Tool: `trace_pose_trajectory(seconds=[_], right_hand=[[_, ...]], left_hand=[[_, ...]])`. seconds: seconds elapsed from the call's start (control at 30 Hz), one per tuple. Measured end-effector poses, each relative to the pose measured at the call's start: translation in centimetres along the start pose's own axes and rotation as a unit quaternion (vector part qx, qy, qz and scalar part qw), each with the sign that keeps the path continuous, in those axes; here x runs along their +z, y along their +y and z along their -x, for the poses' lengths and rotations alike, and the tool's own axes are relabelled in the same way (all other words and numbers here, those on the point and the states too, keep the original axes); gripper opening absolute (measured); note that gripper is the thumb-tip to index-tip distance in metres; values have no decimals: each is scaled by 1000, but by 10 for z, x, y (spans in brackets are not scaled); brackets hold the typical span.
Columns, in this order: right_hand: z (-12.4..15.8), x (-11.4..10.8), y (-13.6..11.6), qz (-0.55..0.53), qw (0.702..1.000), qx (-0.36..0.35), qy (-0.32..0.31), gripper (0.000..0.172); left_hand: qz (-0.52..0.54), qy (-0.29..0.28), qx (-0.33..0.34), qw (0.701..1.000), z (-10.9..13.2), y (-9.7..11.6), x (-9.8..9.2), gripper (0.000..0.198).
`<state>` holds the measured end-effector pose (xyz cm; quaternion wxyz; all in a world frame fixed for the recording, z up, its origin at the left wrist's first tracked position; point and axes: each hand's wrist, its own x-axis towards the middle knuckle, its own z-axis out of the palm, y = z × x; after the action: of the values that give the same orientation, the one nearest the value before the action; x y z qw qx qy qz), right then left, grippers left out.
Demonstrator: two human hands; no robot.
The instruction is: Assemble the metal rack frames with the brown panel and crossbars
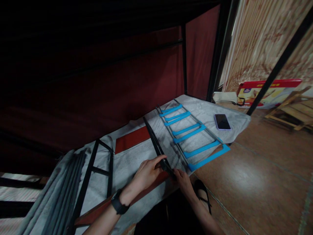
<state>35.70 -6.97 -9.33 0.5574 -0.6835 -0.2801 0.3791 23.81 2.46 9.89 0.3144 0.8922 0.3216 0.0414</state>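
My left hand (146, 173), with a black watch on its wrist, is closed round the near end of a long black metal bar (154, 142) that lies on a grey cloth (127, 163). My right hand (183, 181) pinches the same bar's near tip from the right. Just right of the bar lies a metal ladder-like frame with bright blue rungs (190, 133).
A dark phone (222, 121) lies on the cloth's far right corner. A black metal frame section (96, 173) and grey rods (66, 186) rest at left. Dark red panels and black posts stand behind. Brown tiled floor, a red box (269, 93) and a wooden rack (293, 109) are at right.
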Motion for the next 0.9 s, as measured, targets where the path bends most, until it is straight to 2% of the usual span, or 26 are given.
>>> trace_pose_trajectory(seconds=[0.13, 0.2, 0.47, 0.6, 0.8, 0.9], right_hand=[[2, 3, 10, -97, 995, 23, -2, 38], [2, 3, 12, -106, 994, 27, -2, 37], [4, -1, -2, -30, 999, 20, 24, 43], [5, -3, -2, -5, 1000, 21, 8, 41], [5, -9, -3, 53, 998, -44, 2, 36], [3, -11, -4, 81, 996, -43, 16, 38]], left_hand=[[0, -7, 5, 1000, 0, 4, -2, 49], [-3, -15, 7, 1000, 1, 6, -2, 48], [13, -1, -2, 1000, 4, 4, 3, 49], [18, 4, -1, 1000, 5, 4, 3, 50], [10, 10, -4, 1000, 4, 5, 3, 51], [12, 8, -2, 1000, 4, 5, 4, 47]])
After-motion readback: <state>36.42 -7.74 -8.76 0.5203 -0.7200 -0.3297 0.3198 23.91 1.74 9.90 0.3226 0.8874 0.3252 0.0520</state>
